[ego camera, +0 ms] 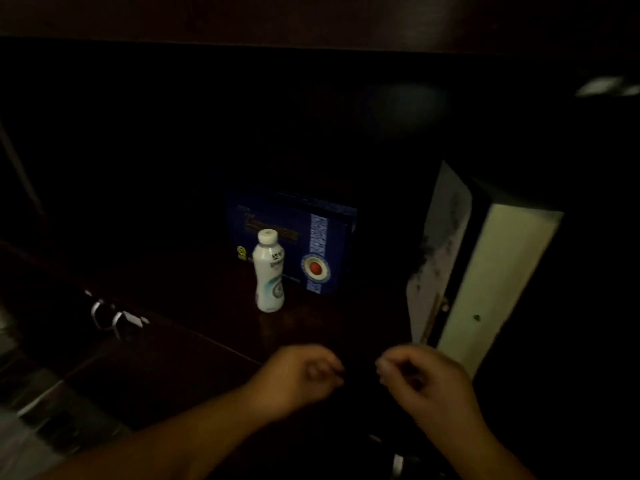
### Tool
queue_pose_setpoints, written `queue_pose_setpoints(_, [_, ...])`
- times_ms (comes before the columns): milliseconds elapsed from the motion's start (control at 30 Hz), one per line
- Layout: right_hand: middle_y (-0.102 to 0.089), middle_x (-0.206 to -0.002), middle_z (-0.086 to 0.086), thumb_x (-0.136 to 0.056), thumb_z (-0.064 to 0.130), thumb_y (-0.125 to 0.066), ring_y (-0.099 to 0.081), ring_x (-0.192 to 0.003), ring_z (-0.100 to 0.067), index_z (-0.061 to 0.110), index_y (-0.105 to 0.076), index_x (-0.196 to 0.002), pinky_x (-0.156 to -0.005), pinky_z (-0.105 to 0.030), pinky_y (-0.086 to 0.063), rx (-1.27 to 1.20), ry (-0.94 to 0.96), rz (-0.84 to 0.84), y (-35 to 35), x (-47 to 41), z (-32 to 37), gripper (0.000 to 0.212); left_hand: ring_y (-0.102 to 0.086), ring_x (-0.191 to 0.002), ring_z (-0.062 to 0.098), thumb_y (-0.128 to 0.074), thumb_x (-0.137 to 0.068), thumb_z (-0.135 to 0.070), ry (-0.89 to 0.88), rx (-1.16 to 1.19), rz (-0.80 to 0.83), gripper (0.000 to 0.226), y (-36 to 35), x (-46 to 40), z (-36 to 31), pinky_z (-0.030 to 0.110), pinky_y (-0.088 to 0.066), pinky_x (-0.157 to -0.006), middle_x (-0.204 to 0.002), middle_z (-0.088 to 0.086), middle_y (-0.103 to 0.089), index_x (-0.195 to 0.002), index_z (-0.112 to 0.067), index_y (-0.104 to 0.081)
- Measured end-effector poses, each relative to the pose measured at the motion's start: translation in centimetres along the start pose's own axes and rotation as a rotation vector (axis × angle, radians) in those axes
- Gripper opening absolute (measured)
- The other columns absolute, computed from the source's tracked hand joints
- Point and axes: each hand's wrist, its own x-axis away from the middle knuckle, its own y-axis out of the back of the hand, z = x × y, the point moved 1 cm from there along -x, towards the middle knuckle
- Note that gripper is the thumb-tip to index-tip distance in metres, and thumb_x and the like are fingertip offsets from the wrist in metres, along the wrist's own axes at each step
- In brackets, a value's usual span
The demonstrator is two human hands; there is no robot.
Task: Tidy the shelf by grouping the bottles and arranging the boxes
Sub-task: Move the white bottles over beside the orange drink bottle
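Observation:
The scene is very dark. A white plastic bottle [268, 271] stands upright on the dark shelf [194, 299], touching or just in front of a blue box [304, 244] with a red dot emblem that stands behind it. To the right a tall white box [485, 275] leans, its side smudged dark. My left hand [298, 375] and my right hand [426, 379] hover close together in front of the shelf edge, below the bottle. Both have their fingers curled in, and I see nothing held in either.
Metal ring handles [110, 317] glint on the dark cabinet front at the left. A pale blurred object [606, 86] shows at the upper right. The shelf's back and sides are lost in darkness.

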Motion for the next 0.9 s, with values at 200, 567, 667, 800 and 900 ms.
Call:
queue_pose_setpoints(200, [-0.076,-0.091,0.007,-0.091,0.027,-0.076,-0.075,-0.090,-0.018,0.037,-0.073,-0.096,-0.081,-0.047,-0.063,-0.191,-0.362,0.035,-10.2,-9.1,-0.3,0.012,-0.063,-0.078,0.013,-0.081,-0.079,-0.008,0.123,0.105,-0.454,0.030,13.0,-3.7,6.8,0.014,-0.052,-0.067,-0.096,0.010,-0.069,-0.106,-0.011,-0.068])
queue_pose_setpoints(567, [-0.056,-0.128,0.011,-0.097,0.028,-0.069,-0.060,-0.114,-0.010,0.026,-0.046,-0.151,-0.106,-0.046,-0.051,-0.274,-0.557,0.097,-21.5,-18.4,-3.6,0.058,-0.059,-0.107,0.003,-0.088,-0.068,-0.034,0.182,0.165,-0.423,0.081,14.0,-11.4,12.9,0.027,-0.053,-0.089,-0.118,-0.014,-0.057,-0.137,-0.033,-0.045])
queue_pose_setpoints(667, [-0.057,-0.145,0.005,-0.099,0.026,-0.065,-0.058,-0.129,-0.015,0.024,-0.042,-0.154,-0.108,-0.039,-0.049,-0.240,-0.547,0.175,-23.0,-19.8,-4.2,0.060,-0.065,-0.100,-0.005,-0.087,-0.070,-0.034,0.105,0.199,-0.446,0.066,13.3,-13.0,13.0,0.021,-0.056,-0.084,-0.111,-0.019,-0.066,-0.125,-0.038,-0.051])
queue_pose_setpoints(800, [-0.064,-0.142,-0.002,-0.100,0.018,-0.063,-0.061,-0.129,-0.017,0.023,-0.048,-0.150,-0.109,-0.045,-0.050,-0.299,-0.539,0.210,-24.3,-20.2,-4.3,0.052,-0.065,-0.102,-0.006,-0.081,-0.078,-0.027,0.058,0.210,-0.478,0.052,13.2,-14.2,13.3,0.014,-0.053,-0.081,-0.112,-0.016,-0.069,-0.121,-0.040,-0.055])
queue_pose_setpoints(900, [-0.069,-0.134,-0.002,-0.097,0.017,-0.067,-0.065,-0.123,-0.016,0.021,-0.054,-0.143,-0.106,-0.046,-0.052,-0.318,-0.530,0.172,-24.5,-19.9,-4.1,0.048,-0.063,-0.097,-0.017,-0.080,-0.080,-0.021,0.040,0.210,-0.494,0.048,13.4,-14.1,13.3,0.002,-0.048,-0.072,-0.100,-0.033,-0.070,-0.107,-0.052,-0.054])
